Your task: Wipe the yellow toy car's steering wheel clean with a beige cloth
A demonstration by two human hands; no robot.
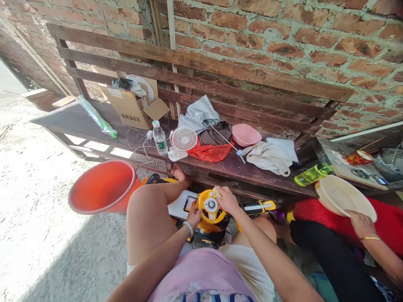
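Observation:
A yellow toy steering wheel [211, 205] with a round grey centre sits on a yellow and black ride-on toy between my knees. My left hand [194, 217], with a beaded bracelet at the wrist, has its fingers closed on the wheel's left rim. At the upper right of the rim, my right hand [226, 199] presses a small pale cloth [217, 192] against the wheel. Left of the wheel lies the toy's white panel [179, 206] with a label.
Behind stands a wooden bench [151, 144] with a cardboard box [130, 110], water bottle [160, 139], fan [184, 139] and pink bowl [246, 135]. A red bucket [102, 186] is at left. At right, another person's hand [362, 224] holds a cream basin [344, 197].

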